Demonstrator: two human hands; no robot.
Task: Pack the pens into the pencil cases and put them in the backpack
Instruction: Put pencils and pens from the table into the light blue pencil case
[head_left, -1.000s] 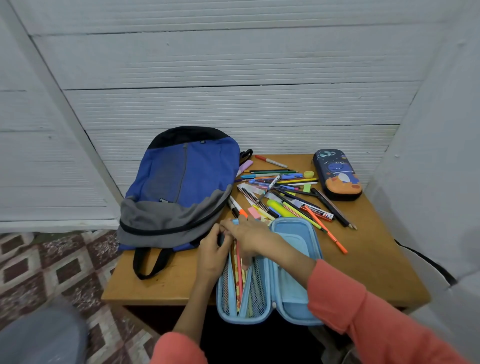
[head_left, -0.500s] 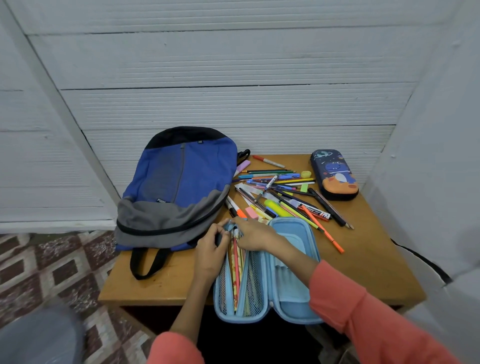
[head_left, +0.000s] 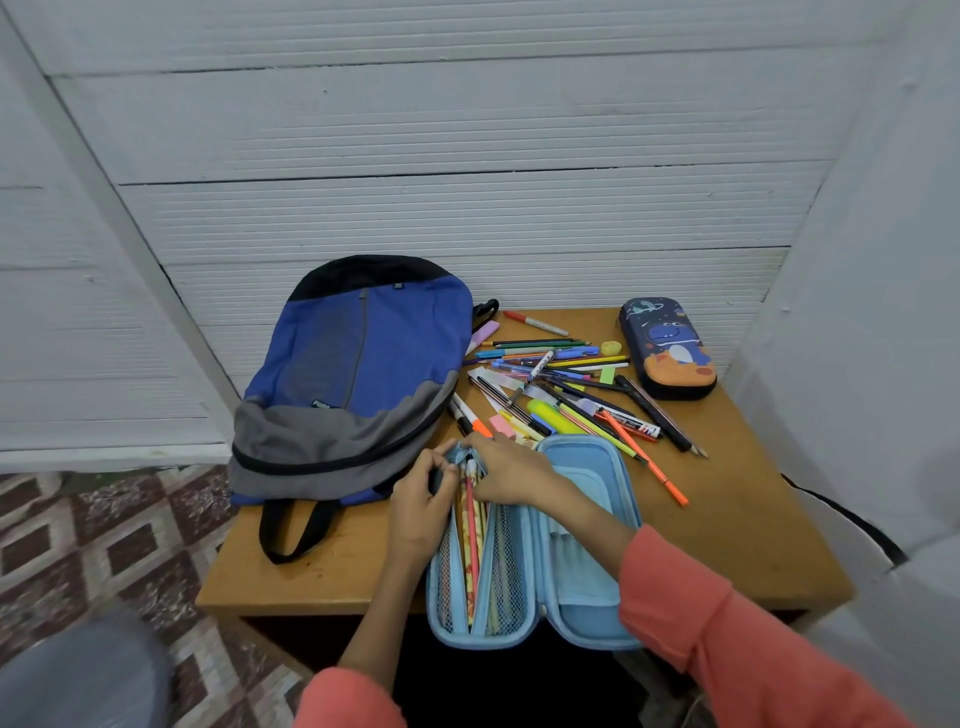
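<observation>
The left hand (head_left: 420, 501) and right hand (head_left: 511, 470) are pinching the far end of the open pencil case (head_left: 584, 525) over a few pencils (head_left: 470, 525), while most pens (head_left: 561, 387) beyond it are lying unpacked.

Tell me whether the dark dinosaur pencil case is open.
No, the dark dinosaur pencil case lies shut near the far right corner of the table, its lid down.

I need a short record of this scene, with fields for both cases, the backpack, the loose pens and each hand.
open case: light blue pencil case, at the table's near edge, pencils in its left half
closed case: dark dinosaur case, far right
backpack: blue and grey, far left
loose pens: piled between backpack and dark dinosaur case
left hand: fingers curled at the open case's far corner; grip unclear
right hand: on the pencil tops
</observation>
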